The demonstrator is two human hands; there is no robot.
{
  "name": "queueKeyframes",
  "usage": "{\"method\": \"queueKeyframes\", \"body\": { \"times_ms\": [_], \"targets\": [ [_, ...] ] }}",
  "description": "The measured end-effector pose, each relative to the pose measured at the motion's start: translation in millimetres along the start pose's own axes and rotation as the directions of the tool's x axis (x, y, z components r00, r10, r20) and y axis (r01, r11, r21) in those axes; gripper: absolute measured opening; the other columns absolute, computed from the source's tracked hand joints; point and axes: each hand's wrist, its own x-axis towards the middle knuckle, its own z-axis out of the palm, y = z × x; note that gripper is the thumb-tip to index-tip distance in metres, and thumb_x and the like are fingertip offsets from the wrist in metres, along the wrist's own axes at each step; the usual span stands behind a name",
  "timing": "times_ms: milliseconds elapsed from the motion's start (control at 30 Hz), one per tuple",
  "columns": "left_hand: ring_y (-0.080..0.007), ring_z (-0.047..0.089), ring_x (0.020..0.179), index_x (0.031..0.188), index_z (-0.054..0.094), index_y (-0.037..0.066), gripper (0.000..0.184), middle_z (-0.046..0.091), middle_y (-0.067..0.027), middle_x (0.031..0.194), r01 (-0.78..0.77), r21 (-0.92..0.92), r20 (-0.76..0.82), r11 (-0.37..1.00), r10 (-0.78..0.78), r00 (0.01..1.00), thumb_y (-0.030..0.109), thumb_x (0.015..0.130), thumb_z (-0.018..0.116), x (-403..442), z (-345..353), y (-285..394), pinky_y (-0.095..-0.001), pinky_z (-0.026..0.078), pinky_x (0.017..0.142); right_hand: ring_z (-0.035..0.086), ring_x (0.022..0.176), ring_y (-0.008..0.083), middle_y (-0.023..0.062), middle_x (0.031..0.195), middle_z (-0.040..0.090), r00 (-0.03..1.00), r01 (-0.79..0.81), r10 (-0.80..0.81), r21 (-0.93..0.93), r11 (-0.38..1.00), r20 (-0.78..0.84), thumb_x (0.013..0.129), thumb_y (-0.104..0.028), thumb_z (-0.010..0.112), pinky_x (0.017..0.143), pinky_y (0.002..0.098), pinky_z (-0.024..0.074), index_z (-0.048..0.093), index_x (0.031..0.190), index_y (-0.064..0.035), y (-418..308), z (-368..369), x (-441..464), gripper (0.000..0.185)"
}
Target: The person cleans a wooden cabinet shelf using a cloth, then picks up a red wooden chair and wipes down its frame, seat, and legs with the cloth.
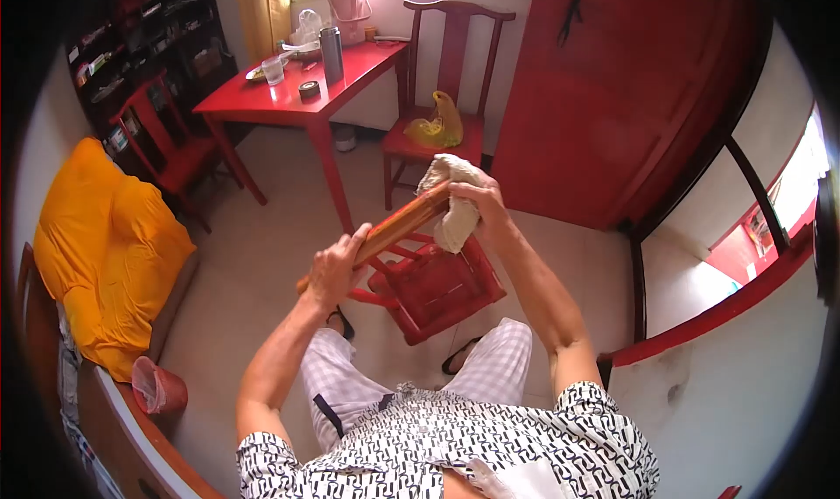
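The wooden bar [398, 230] slants across the middle of the frame, above a red stool [442, 291]. Of the hands, the right [334, 267] is closed around the bar's lower part, while the left [477, 195] clasps a pale cloth [453, 223] against its upper end. At upper left, the red tabletop [354, 62] carries a dark flask [331, 55] and a glass [273, 70]; right of it, a yellow bag [444, 125] lies on a chair [451, 53].
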Motion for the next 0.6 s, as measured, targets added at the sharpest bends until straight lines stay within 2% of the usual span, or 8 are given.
{"method": "queueKeyframes", "body": {
  "times_ms": [100, 267, 400, 433, 500, 533, 567, 600],
  "targets": [
    [-0.0294, 0.068, 0.084, 0.137, 0.049, 0.017, 0.071, 0.062, -0.0086, 0.093, -0.181, 0.098, 0.061, 0.979, 0.175, 0.983, 0.014, 0.072, 0.078, 27, -12, -14, -0.0416, 0.057, 0.07, 0.062, 0.091, 0.0131, 0.0044, 0.106, 0.066, 0.996, 0.082, -0.08, 0.065, 0.995, -0.032, 0.073, -0.013, 0.068, 0.081, 0.0287, 0.0502, 0.059, 0.125, -0.0026, -2, -8, -23, 0.054],
    [-0.0227, 0.065, 0.087, 0.129, 0.053, 0.019, 0.06, 0.061, -0.0034, 0.094, -0.418, 0.252, 0.172, 0.873, 0.385, 0.907, 0.016, 0.074, 0.077, 39, -15, -51, -0.0392, 0.054, 0.08, 0.063, 0.088, 0.0131, 0.0037, 0.102, 0.065, 0.994, -0.035, 0.048, 0.143, 0.989, -0.093, 0.071, -0.007, 0.069, 0.078, 0.029, 0.0531, 0.053, 0.126, -0.0047, 46, 0, -98, 0.058],
    [-0.0223, 0.059, 0.101, 0.121, 0.057, 0.02, 0.061, 0.059, -0.0005, 0.1, -0.446, 0.27, 0.102, 0.853, 0.436, 0.894, 0.008, 0.065, 0.078, 31, -2, -57, -0.043, 0.046, 0.097, 0.061, 0.084, 0.011, 0.0012, 0.094, 0.06, 0.958, -0.17, 0.213, 0.215, 0.962, -0.193, 0.07, 0.001, 0.07, 0.074, 0.0274, 0.0533, 0.05, 0.117, -0.0077, 74, 54, -170, 0.052],
    [-0.0258, 0.054, 0.112, 0.119, 0.057, 0.02, 0.063, 0.057, -0.0024, 0.106, -0.395, 0.255, 0.106, 0.883, 0.381, 0.919, 0.006, 0.062, 0.079, 27, 2, -58, -0.0455, 0.041, 0.104, 0.061, 0.084, 0.0117, 0.0022, 0.095, 0.059, 0.971, -0.133, 0.145, 0.076, 0.988, -0.188, 0.069, 0.0, 0.073, 0.074, 0.0282, 0.0543, 0.049, 0.117, -0.0074, 85, 59, -179, 0.054],
    [-0.0293, 0.051, 0.118, 0.117, 0.057, 0.02, 0.055, 0.054, -0.0056, 0.114, -0.283, 0.288, 0.047, 0.915, 0.281, 0.959, 0.005, 0.067, 0.075, 19, 1, -53, -0.0471, 0.039, 0.106, 0.057, 0.087, 0.0094, 0.0006, 0.097, 0.055, 0.985, -0.081, 0.061, -0.121, 0.989, -0.164, 0.07, -0.002, 0.076, 0.077, 0.0278, 0.0524, 0.046, 0.114, -0.0076, 96, 70, -188, 0.053],
    [-0.031, 0.049, 0.121, 0.116, 0.057, 0.02, 0.051, 0.053, -0.0071, 0.118, -0.224, 0.305, 0.008, 0.926, 0.232, 0.973, 0.005, 0.07, 0.073, 17, -1, -49, -0.0479, 0.038, 0.107, 0.057, 0.087, 0.009, 0.0005, 0.097, 0.055, 0.985, -0.07, 0.05, -0.115, 0.991, -0.166, 0.071, -0.001, 0.076, 0.077, 0.0279, 0.052, 0.046, 0.115, -0.0074, 100, 75, -189, 0.053],
    [-0.0369, 0.039, 0.133, 0.127, 0.055, 0.02, 0.06, 0.044, -0.0105, 0.139, -0.086, 0.345, -0.022, 0.934, 0.1, 0.995, -0.002, 0.073, 0.07, 9, 7, -52, -0.048, 0.034, 0.112, 0.057, 0.087, 0.0087, 0.0005, 0.097, 0.055, 0.986, -0.057, 0.038, -0.111, 0.992, -0.163, 0.071, -0.001, 0.076, 0.077, 0.0281, 0.0517, 0.046, 0.115, -0.0073, 104, 80, -190, 0.054],
    [-0.0369, 0.038, 0.135, 0.132, 0.053, 0.021, 0.064, 0.041, -0.0115, 0.143, 0.051, 0.158, -0.147, 0.986, -0.027, 0.989, -0.003, 0.075, 0.068, 4, 15, -50, -0.0474, 0.033, 0.114, 0.056, 0.087, 0.0084, 0.0005, 0.097, 0.055, 0.987, -0.046, 0.029, -0.105, 0.993, -0.157, 0.071, 0.0, 0.076, 0.077, 0.0282, 0.0513, 0.046, 0.116, -0.0071, 110, 83, -192, 0.054]
  ]
}}
